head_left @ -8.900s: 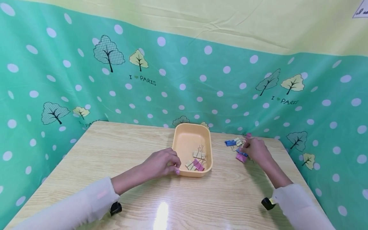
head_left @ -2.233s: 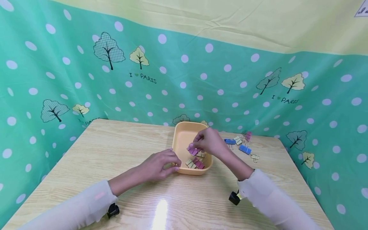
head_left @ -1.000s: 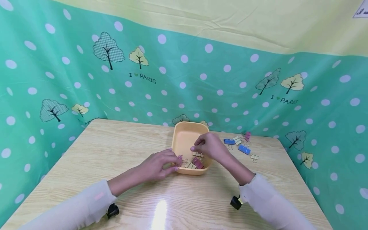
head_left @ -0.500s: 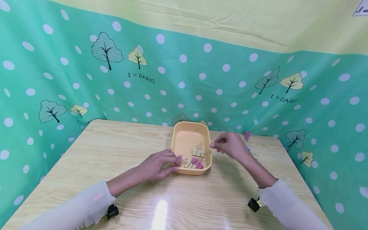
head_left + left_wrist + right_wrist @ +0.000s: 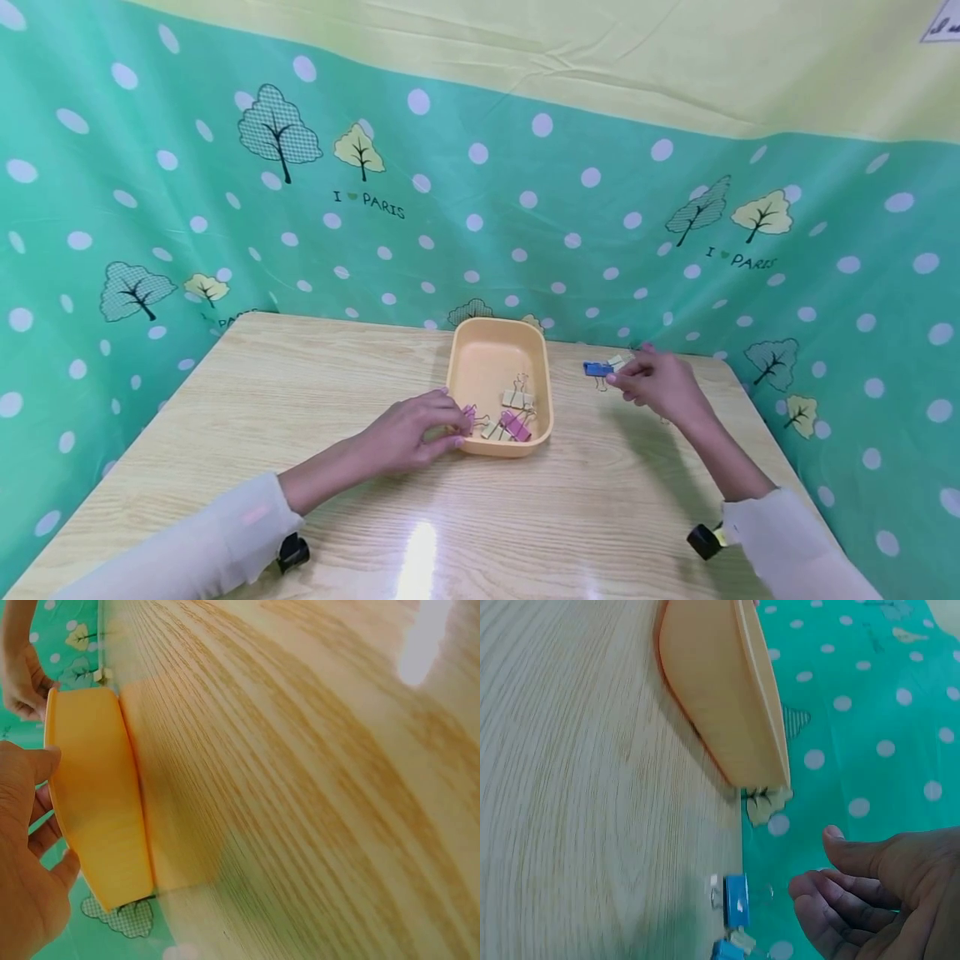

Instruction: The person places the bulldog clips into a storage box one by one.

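My left hand [image 5: 412,429] grips the near left corner of a peach-orange plastic tray [image 5: 500,448], thumb and fingers about its rim. Inside the tray lie cream binder clips [image 5: 517,399] and a magenta binder clip [image 5: 515,426]. A purple-pink binder clip [image 5: 469,416] sits at the left wall, partly behind the left fingers. My right hand [image 5: 663,385] hovers over loose clips right of the tray. In the right wrist view its thumb and loosely bent fingers stand apart with nothing between them. Nearest to it are a blue binder clip [image 5: 597,369] and a cream one [image 5: 618,362]; others are hidden beneath it.
The tray stands near the back of a wood-grain table [image 5: 300,375]. A green dotted curtain [image 5: 480,250] hangs right behind the table's back edge and along both sides. A pink clip [image 5: 647,348] lies near the back edge, mostly covered by the right hand.
My right hand let go of a purple-pink binder clip in the tray, then moved right, back over the loose clips. My left hand has stayed on the tray's corner.
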### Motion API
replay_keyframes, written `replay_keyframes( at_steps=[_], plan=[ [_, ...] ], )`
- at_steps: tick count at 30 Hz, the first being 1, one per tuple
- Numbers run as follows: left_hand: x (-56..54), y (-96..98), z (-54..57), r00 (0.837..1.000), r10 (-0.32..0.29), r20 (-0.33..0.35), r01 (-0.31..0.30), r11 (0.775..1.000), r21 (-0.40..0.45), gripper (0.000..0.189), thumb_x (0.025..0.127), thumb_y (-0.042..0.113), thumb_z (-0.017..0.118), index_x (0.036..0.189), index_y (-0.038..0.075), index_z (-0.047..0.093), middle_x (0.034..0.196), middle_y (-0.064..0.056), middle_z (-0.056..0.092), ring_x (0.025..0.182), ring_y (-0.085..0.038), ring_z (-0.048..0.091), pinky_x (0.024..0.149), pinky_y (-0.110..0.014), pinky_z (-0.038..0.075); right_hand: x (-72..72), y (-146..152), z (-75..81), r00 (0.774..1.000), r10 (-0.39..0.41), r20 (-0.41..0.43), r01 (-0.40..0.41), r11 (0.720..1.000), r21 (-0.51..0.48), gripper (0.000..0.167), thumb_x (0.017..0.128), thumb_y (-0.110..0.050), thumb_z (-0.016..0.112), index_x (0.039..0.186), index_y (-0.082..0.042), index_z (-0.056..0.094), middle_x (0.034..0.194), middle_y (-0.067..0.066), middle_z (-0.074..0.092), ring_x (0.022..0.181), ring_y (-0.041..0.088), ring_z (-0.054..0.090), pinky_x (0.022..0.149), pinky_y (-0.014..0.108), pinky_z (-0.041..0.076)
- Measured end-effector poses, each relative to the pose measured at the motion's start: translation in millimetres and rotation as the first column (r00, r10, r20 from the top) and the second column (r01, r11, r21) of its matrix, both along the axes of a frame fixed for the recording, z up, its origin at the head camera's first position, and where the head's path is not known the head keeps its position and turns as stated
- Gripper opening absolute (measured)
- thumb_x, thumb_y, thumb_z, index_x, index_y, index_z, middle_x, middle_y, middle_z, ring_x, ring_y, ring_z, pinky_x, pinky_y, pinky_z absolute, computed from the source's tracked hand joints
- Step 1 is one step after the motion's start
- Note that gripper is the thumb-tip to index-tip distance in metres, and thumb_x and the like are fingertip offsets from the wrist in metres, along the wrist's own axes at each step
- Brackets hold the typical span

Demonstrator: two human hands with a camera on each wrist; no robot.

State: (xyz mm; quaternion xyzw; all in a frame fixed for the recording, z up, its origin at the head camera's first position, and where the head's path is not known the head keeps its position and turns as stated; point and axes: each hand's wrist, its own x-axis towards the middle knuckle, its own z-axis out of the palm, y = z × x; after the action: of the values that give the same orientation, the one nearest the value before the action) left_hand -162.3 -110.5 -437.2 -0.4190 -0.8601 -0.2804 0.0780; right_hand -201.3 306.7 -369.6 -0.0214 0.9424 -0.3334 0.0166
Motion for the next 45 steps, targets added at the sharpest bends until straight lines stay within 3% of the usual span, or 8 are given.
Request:
replay_keyframes(
  at_steps=[5, 10, 14, 19, 26, 30, 36, 45],
  plan=[
    [-0.3, 0.8, -1.2, 1.0, -0.002, -0.001, 0.002, 1.0, -0.007, 0.012, 0.101, 0.021, 0.084, 0.114, 0.02, 0.084, 0.115, 0.008, 0.083, 0.115, -0.014, 0.077, 0.132, -0.054, 0.046, 4.6, 20, -0.9, 0.999, -0.047, 0.016, 0.047, 0.999, -0.001, 0.033, 0.108, -0.025, 0.078, 0.109, 0.007, 0.081, 0.095, 0.019, 0.084, 0.086, 0.024, 0.079, 0.077, 0.042, 0.07],
    [0.4, 1.2, -0.1, 1.0, -0.001, 0.002, 0.001, 1.0, -0.008, 0.012, 0.101, 0.02, 0.084, 0.113, 0.02, 0.084, 0.114, 0.007, 0.082, 0.114, -0.014, 0.076, 0.132, -0.054, 0.046, 5.5, 39, -4.9, 0.993, -0.108, 0.045, 0.108, 0.994, 0.019, 0.037, 0.11, -0.026, 0.075, 0.113, 0.01, 0.079, 0.097, 0.023, 0.083, 0.086, 0.028, 0.08, 0.077, 0.043, 0.07],
    [0.9, 0.8, 0.9, 1.0, 0.004, 0.006, -0.004, 1.0, -0.008, 0.013, 0.101, 0.019, 0.084, 0.114, 0.018, 0.084, 0.116, 0.007, 0.083, 0.116, -0.016, 0.077, 0.132, -0.054, 0.046, 4.1, 53, -13.4, 0.989, -0.14, 0.049, 0.137, 0.989, 0.062, 0.038, 0.109, -0.029, 0.076, 0.108, 0.009, 0.079, 0.089, 0.019, 0.081, 0.079, 0.028, 0.074, 0.067, 0.038, 0.059],
    [0.9, 0.7, 1.2, 1.0, 0.004, 0.006, -0.004, 1.0, -0.007, 0.013, 0.101, 0.019, 0.084, 0.114, 0.019, 0.084, 0.115, 0.007, 0.083, 0.115, -0.016, 0.077, 0.132, -0.054, 0.046, 2.8, 68, -27.4, 0.983, -0.173, 0.06, 0.163, 0.977, 0.138, 0.044, 0.109, -0.036, 0.075, 0.088, 0.003, 0.077, 0.068, 0.011, 0.071, 0.061, 0.022, 0.056, 0.056, 0.034, 0.041],
    [1.4, 0.9, 1.5, 1.0, 0.005, 0.007, -0.005, 1.0, -0.009, 0.013, 0.101, 0.019, 0.084, 0.114, 0.018, 0.084, 0.116, 0.007, 0.083, 0.116, -0.016, 0.077, 0.132, -0.053, 0.047, 0.1, 76, -39.5, 0.972, -0.221, 0.075, 0.202, 0.958, 0.204, 0.063, 0.108, -0.05, 0.072, 0.063, -0.006, 0.067, 0.055, 0.002, 0.06, 0.056, 0.018, 0.048, 0.056, 0.034, 0.038],
    [1.5, 1.1, 1.6, 1.0, 0.007, 0.003, -0.007, 1.0, -0.009, 0.013, 0.101, 0.019, 0.084, 0.114, 0.018, 0.084, 0.115, 0.007, 0.083, 0.115, -0.015, 0.077, 0.132, -0.053, 0.047, -2.1, 77, -44.2, 0.964, -0.251, 0.086, 0.233, 0.956, 0.18, 0.063, 0.107, -0.052, 0.074, 0.067, -0.003, 0.075, 0.062, 0.007, 0.07, 0.061, 0.02, 0.057, 0.059, 0.034, 0.041],
    [1.3, 1.2, 0.3, 1.0, 0.004, -0.001, -0.004, 1.0, -0.012, 0.014, 0.101, 0.02, 0.083, 0.115, 0.018, 0.084, 0.115, 0.006, 0.083, 0.113, -0.015, 0.076, 0.132, -0.054, 0.047, -2.8, 79, -48.5, 0.961, -0.26, 0.094, 0.246, 0.958, 0.145, 0.048, 0.106, -0.038, 0.079, 0.075, 0.0, 0.079, 0.068, 0.008, 0.075, 0.067, 0.023, 0.065, 0.063, 0.033, 0.045],
    [0.8, 0.6, 0.0, 1.0, 0.01, -0.012, -0.01, 1.0, -0.014, 0.014, 0.102, 0.021, 0.084, 0.115, 0.018, 0.084, 0.115, 0.007, 0.083, 0.114, -0.015, 0.076, 0.132, -0.053, 0.047, -2.5, 94, -46.7, 0.95, -0.262, 0.17, 0.262, 0.965, 0.02, 0.035, 0.108, -0.022, 0.075, 0.111, 0.013, 0.079, 0.079, 0.007, 0.082, 0.073, 0.014, 0.077, 0.068, 0.029, 0.063]
  ],
)
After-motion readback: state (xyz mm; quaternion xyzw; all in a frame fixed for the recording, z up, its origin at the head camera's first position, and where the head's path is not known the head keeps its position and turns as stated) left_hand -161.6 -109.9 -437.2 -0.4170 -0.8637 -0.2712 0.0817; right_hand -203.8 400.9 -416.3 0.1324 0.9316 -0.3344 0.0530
